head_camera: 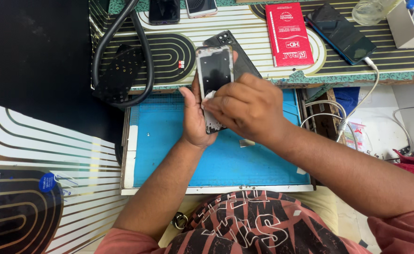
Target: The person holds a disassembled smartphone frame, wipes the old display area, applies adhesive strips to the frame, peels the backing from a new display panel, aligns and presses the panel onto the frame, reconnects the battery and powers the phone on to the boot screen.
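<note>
While clasped in the left hand (pixel 194 117), one phone frame (pixel 214 75), right hand (pixel 247 106) pinching one white wipe (pixel 209 95).

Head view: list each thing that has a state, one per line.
Phone frame: upright, gripped by left hand.
White wipe: pressed on frame by right hand.
Blue phone: lying flat, screen dark, cable plugged in.
Red box: closed, flat.
</note>
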`<state>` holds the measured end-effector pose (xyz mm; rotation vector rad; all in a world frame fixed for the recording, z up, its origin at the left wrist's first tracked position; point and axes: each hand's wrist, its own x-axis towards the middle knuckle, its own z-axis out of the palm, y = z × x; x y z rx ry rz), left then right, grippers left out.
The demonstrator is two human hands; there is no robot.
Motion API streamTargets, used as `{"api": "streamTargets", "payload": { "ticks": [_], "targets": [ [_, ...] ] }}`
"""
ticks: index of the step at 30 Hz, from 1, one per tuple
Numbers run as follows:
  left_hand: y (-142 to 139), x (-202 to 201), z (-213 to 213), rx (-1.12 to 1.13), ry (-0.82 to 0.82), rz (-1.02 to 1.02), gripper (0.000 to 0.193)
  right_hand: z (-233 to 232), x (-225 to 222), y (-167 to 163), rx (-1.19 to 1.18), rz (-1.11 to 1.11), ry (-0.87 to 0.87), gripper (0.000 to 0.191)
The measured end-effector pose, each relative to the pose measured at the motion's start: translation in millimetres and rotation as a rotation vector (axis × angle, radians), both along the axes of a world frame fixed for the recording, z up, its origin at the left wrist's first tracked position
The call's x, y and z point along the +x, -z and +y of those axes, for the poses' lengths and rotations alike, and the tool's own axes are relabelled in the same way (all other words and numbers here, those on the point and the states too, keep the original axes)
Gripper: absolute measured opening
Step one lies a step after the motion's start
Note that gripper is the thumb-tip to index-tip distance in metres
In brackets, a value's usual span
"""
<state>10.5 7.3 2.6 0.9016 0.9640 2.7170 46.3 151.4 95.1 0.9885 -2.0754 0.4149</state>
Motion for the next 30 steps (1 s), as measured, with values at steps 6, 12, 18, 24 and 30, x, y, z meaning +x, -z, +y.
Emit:
{"api": "streamTargets", "payload": {
  "ticks": [6, 12, 18, 24, 30],
  "targets": [
    [-16.4, -10.9, -13.3, 0.183, 0.034, -0.086, 0.074, -9.2, 10.6, 9.0, 0.08, -0.039, -0.115, 0.019],
    [-21.4, -9.1, -18.2, 0.161, -0.058, -0.126, 0.077, 14.4, -8.7, -1.2, 0.171, 0.001, -0.051, 0.015],
    [-19.2, -6.1, -13.6, 0.139, -0.08, -0.129, 0.074, -1.3, -1.2, 11.3, 0.166, -0.041, -0.158, 0.018],
    [-18.5, -10.1, -20.8, 0.131, -0.141, -0.137, 0.074, 11.3, -13.1, 8.3, 0.093, -0.079, -0.02, 0.018],
    [-13.4, -2.1, -5.3, 0.074, -0.035, -0.043, 0.071, 14.8, -15.3, 5.2, 0.013, -0.067, 0.046, 0.017]
  ]
}}
